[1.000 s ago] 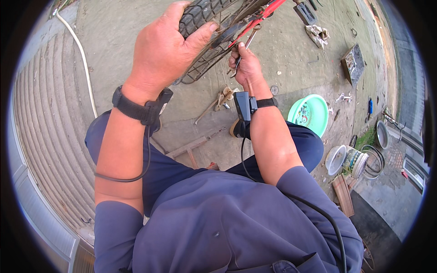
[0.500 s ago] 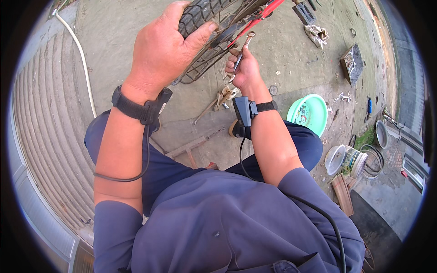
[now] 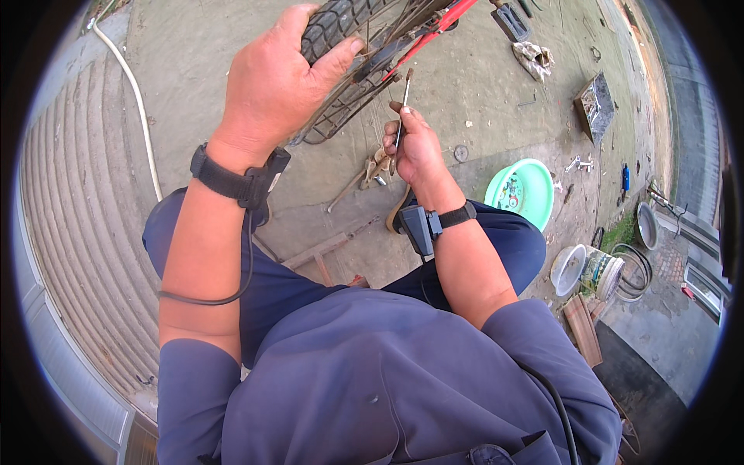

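Note:
My left hand (image 3: 277,87) is wrapped round the black knobbly tire (image 3: 335,29) of a bicycle wheel at the top of the view. Beside the tire run a red frame tube (image 3: 431,40) and a dark wire rack or basket (image 3: 335,116). To the right of the wheel, my right hand (image 3: 412,146) is closed round a slim metal wrench (image 3: 404,108), which now shows edge-on. The wrench's upper end points toward the bicycle and stands apart from the red tube. A black pedal (image 3: 511,23) shows at the upper right.
A mint-green basin (image 3: 535,198) with small parts stands by my right knee. Farther right are a metal tray of tools (image 3: 595,107), a crumpled rag (image 3: 533,60), loose wrenches (image 3: 577,163), a blue-handled tool (image 3: 625,178) and a tipped bucket (image 3: 603,275). A pale hose (image 3: 136,93) runs along the left.
My right hand has lowered slightly, and the wrench in it has turned from showing its ring end to edge-on. My left hand keeps its hold on the tire.

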{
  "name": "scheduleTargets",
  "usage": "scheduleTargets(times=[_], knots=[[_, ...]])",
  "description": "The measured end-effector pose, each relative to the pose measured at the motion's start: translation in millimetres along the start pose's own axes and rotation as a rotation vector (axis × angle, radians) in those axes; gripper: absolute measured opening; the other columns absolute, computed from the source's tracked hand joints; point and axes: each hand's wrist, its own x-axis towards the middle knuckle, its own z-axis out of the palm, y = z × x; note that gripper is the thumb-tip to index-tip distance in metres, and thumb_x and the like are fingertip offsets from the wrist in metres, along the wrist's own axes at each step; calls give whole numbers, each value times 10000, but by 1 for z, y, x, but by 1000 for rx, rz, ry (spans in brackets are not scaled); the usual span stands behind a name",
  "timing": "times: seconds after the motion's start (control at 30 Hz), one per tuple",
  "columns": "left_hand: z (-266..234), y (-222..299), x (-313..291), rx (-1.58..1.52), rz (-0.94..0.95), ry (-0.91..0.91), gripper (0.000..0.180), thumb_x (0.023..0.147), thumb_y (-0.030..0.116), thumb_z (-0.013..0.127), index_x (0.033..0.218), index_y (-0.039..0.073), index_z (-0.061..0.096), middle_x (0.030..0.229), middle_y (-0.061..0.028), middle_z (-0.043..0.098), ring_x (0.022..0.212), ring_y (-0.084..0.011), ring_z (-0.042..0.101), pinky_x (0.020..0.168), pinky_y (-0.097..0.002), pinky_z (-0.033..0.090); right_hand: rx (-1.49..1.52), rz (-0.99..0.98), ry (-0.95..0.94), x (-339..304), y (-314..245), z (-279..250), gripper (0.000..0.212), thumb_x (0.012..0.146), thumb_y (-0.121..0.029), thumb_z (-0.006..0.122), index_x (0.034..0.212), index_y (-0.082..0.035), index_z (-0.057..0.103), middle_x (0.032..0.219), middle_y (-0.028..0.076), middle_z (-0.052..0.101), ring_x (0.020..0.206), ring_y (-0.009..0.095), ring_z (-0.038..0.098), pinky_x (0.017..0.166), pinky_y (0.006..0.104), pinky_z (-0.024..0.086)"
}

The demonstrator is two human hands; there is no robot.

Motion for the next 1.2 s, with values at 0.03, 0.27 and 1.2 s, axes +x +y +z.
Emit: scheduleTargets(times=[0.03,0.27,1.2], knots=[[0,0,0,-1,11,5,529,938,478,739,1232,53,630,878,-142,739,797,-311,723,711,-372,551,-13,5,-4,-1,0,1,318,1119,-279,431,1302,-40,532,747,61,629,550,185,593,489,297,452],[1,0,0,-34,-11,-6,529,936,478,742,1230,53,630,893,-147,741,810,-312,723,714,-372,551,-10,51,-64,-12,0,12,315,1124,-279,414,1288,-29,514,799,109,674,614,215,673,521,306,509],[1,-1,0,-47,10,12,500,932,446,759,1216,52,640,913,-141,741,816,-290,720,730,-363,550,-67,79,-145,-5,-2,25,303,1115,-287,454,1240,-19,521,947,128,698,789,262,739,677,374,626]])
